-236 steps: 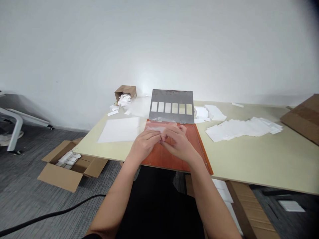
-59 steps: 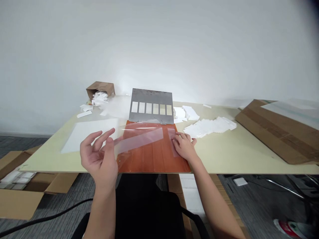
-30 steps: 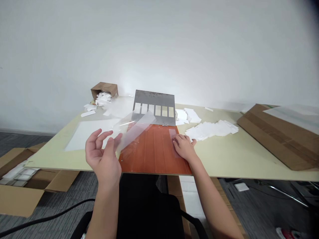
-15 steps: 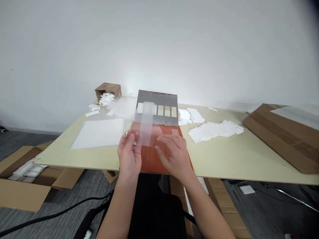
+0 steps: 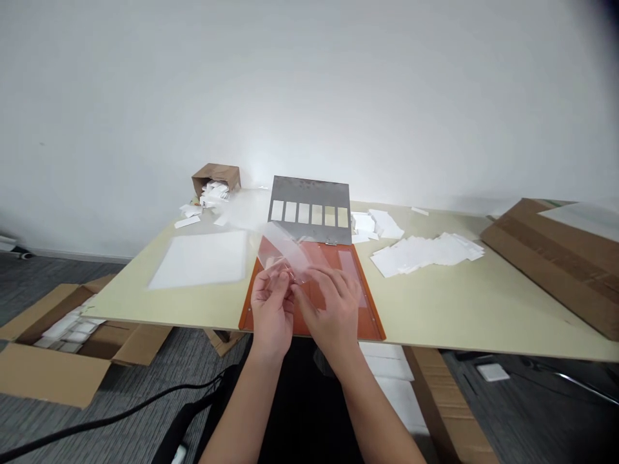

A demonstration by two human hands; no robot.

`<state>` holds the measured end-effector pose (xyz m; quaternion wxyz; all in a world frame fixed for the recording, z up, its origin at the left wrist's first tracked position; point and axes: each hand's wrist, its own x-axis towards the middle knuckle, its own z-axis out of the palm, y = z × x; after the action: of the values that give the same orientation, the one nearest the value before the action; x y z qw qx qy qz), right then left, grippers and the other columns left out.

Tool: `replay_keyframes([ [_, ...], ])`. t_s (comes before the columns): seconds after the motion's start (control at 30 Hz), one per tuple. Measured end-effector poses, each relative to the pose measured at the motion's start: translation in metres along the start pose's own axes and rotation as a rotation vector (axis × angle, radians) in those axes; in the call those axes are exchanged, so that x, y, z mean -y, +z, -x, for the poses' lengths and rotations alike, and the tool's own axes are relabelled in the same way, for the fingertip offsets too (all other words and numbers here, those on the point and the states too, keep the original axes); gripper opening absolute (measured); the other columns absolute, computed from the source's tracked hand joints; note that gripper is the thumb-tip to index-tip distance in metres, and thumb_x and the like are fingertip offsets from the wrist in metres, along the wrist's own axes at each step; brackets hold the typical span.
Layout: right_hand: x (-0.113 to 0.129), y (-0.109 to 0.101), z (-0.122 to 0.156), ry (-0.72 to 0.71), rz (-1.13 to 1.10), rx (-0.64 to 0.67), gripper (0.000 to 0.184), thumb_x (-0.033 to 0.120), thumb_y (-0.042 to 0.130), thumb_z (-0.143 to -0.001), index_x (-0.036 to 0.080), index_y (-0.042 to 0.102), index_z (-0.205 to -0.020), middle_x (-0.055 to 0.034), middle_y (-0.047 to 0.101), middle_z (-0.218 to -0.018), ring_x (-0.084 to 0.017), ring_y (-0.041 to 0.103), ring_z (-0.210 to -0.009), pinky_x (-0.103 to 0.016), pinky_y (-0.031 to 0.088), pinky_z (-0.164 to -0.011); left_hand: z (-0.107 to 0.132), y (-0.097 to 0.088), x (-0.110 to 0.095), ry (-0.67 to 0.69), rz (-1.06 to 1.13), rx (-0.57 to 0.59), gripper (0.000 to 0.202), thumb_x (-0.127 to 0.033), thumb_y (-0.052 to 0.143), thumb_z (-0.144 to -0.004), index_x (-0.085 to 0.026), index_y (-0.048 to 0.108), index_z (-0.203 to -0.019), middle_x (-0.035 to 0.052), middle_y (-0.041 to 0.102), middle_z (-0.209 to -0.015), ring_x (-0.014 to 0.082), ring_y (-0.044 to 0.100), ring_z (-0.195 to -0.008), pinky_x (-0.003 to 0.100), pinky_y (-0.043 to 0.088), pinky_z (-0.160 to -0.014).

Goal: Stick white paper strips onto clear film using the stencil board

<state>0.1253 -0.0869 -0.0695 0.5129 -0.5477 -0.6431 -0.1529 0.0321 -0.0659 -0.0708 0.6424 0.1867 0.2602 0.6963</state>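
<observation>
Clear plastic strip [image 5: 283, 251] is pinched at its lower end between the fingertips of both hands, its free end rising up and away from the grip. Left hand [image 5: 271, 310] and right hand [image 5: 329, 308] are close together, fingers meeting on the strip. Directly below lies an orange board [image 5: 371, 325], with a steel plate [image 5: 309, 200] with 6 windows at its far edge. Farther out on the pale table [image 5: 435, 309], a white sheet [image 5: 198, 261] lies left of the grip, white papers [image 5: 425, 252] lie right, and a tipped cardboard box [image 5: 216, 175] sits beyond on the left.

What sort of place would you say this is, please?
Probably a small packing or assembly workroom: a pale worktable holds stacks of white sheets, and an open cardboard box sits on the carpeted floor.
</observation>
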Motion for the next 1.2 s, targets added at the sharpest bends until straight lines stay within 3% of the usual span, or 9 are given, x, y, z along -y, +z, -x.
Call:
replay_keyframes([
  [0.13, -0.003, -0.001, 0.001, -0.042, -0.039, 0.019, 0.015, 0.029, 0.059, -0.094, 0.022, 0.061, -0.106, -0.0055, 0.075, -0.1, -0.022, 0.065, -0.096, -0.039, 0.045, -0.086, 0.001, -0.001, 0.003, 0.033, -0.044, 0.004, 0.039, -0.024, 0.092, -0.059, -0.02, 0.067, -0.088, -0.0027, 0.073, -0.089, 0.0077, 0.07, -0.08, 0.015, 0.054, -0.071],
  [0.33, -0.007, -0.004, 0.0, -0.095, -0.048, 0.109, 0.009, 0.022, 0.058, -0.095, 0.022, 0.062, -0.103, -0.0042, 0.076, -0.108, -0.019, 0.067, -0.1, -0.038, 0.042, -0.094, 0.003, 0.001, 0.002, 0.104, -0.121, 0.012, 0.041, -0.026, 0.093, -0.055, -0.018, 0.063, -0.081, -0.0034, 0.073, -0.078, 0.008, 0.07, -0.074, 0.017, 0.056, -0.073],
  [0.67, -0.013, -0.005, -0.001, -0.089, -0.031, 0.142, 0.019, 0.015, 0.051, -0.096, 0.025, 0.066, -0.101, -0.0007, 0.078, -0.099, -0.016, 0.069, -0.092, -0.039, 0.032, -0.101, 0.0, -0.002, 0.002, 0.235, -0.295, 0.041, 0.031, -0.026, 0.09, -0.062, -0.017, 0.063, -0.074, 0.0003, 0.074, -0.076, 0.0124, 0.071, -0.075, 0.026, 0.058, -0.079],
  [0.83, -0.02, -0.005, -0.002, -0.001, -0.091, 0.205, 0.018, 0.016, 0.048, -0.097, 0.023, 0.064, -0.095, -0.0005, 0.077, -0.097, -0.015, 0.068, -0.089, -0.037, 0.034, -0.095, 0.0, -0.004, 0.002, 0.23, -0.337, 0.091, 0.03, -0.027, 0.088, -0.065, -0.017, 0.061, -0.072, 0.0008, 0.074, -0.076, 0.0125, 0.071, -0.077, 0.025, 0.058, -0.08],
  [0.97, -0.023, -0.006, -0.001, -0.008, -0.138, 0.251, 0.012, 0.022, 0.052, -0.098, 0.024, 0.063, -0.102, -0.0013, 0.076, -0.104, -0.016, 0.067, -0.096, -0.039, 0.03, -0.1, -0.001, -0.005, 0.002, 0.237, -0.349, 0.097, 0.029, -0.027, 0.087, -0.067, -0.017, 0.06, -0.072, 0.0013, 0.074, -0.078, 0.0141, 0.072, -0.08, 0.027, 0.058, -0.082],
  [1.2, -0.024, -0.004, -0.002, -0.107, -0.055, 0.168, 0.012, 0.017, 0.054, -0.096, 0.025, 0.063, -0.099, 0.0018, 0.078, -0.097, -0.015, 0.069, -0.09, -0.041, 0.026, -0.104, -0.004, -0.007, 0.004, 0.235, -0.371, 0.107, 0.03, -0.025, 0.087, -0.066, -0.017, 0.06, -0.074, 0.0025, 0.075, -0.081, 0.0156, 0.074, -0.084, 0.028, 0.058, -0.086],
])
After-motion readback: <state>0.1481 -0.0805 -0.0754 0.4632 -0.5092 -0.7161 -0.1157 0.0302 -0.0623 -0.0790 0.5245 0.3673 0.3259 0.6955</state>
